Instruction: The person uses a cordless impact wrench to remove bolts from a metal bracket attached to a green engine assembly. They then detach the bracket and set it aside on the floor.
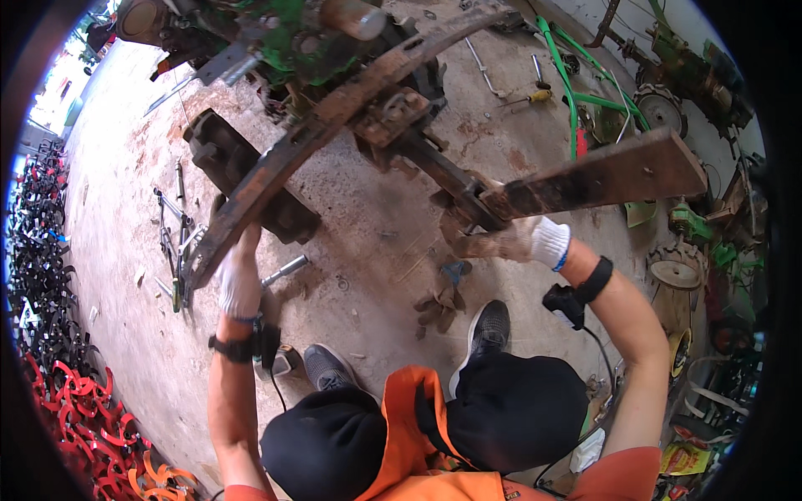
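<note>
A long, rusty steel bar [322, 121] slants across the front of a green, greasy machine [309, 42]. My left hand [241, 282], in a white work glove, is closed around the bar's lower left end; the fingertips are hidden behind it. From the bar's middle a dark square metal shaft [436, 169] reaches toward me. At its end is a bracket joined to a wide, flat brown bar [610, 174] that sticks out to the right. My right hand [505, 240], in a soiled glove, grips the bracket from below, with some fingers out of sight.
A dark, heavy metal block [238, 167] is under the bar. Wrenches [173, 238], a chrome socket tool [286, 271], a yellow-handled screwdriver [530, 98] and dirty gloves [440, 307] lie on the floor. Red curved blades [83, 409] pile up at left; a green frame [576, 83] stands at right.
</note>
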The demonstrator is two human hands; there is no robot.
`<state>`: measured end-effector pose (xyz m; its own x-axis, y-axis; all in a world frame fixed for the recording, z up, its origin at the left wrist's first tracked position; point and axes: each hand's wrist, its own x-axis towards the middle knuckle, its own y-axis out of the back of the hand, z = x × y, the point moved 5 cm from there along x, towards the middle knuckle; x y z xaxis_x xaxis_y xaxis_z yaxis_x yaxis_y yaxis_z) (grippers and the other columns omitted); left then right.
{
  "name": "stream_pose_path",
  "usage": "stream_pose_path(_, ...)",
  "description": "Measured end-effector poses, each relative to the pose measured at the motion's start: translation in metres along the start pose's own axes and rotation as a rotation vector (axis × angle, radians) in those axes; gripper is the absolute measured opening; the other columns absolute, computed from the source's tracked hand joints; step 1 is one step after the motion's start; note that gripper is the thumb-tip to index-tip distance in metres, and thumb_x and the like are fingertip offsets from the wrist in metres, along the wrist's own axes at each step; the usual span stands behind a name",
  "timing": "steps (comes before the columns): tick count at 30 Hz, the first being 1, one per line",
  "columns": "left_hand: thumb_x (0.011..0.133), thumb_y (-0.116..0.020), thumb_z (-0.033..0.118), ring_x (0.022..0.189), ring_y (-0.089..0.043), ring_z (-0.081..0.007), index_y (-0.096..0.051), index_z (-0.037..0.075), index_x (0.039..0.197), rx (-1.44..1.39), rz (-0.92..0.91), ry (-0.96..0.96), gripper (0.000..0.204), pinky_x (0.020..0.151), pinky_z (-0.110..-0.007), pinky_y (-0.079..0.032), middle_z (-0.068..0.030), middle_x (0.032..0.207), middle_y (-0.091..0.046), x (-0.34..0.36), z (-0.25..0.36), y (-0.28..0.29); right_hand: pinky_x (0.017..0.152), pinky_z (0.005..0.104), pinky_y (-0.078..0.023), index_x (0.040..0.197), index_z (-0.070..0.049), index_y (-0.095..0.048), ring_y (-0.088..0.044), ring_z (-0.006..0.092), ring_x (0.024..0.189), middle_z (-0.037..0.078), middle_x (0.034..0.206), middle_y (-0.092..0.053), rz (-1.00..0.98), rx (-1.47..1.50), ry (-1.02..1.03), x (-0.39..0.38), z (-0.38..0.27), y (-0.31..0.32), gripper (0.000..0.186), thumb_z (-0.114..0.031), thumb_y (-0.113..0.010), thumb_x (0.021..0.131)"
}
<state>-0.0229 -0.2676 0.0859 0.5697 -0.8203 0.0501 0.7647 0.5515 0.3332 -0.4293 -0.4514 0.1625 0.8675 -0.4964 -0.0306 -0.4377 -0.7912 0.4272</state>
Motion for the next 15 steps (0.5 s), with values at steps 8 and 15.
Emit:
stream_pose_path(8, 0.104, -0.081, 0.036, 0.127, -0.063, -0.0285, -0.066, -0.001, 0.15, 0.209, 0.208, -0.068, 0.061, 0.116, -0.04, -0.046, -0.0183, 0.143, -0.069, 0.022, 0.048, -0.047, 0.108, 0.0425, -0.057, 0.143, -0.009, -0.069, -0.069, 0.0347, 0.12, 0.018, 0.136, -0.071, 0.003, -0.055, -0.029, 0.004, 0.007, -0.007, 0.066, -0.051, -0.085, 0.096)
stream_pose_path(15, 0.1, -0.086, 0.029, 0.121, -0.062, -0.0225, -0.062, -0.006, 0.146, 0.076, 0.253, 0.039, 0.062, 0.11, -0.037, -0.048, -0.0126, 0.138, -0.068, 0.018, 0.043, -0.047, 0.113, 0.0447, -0.055, 0.164, -0.001, -0.045, -0.066, 0.0323, 0.132, 0.024, 0.147, -0.065, 0.174, 0.295, -0.026, 0.003, 0.01, -0.017, 0.092, -0.04, -0.09, 0.094)
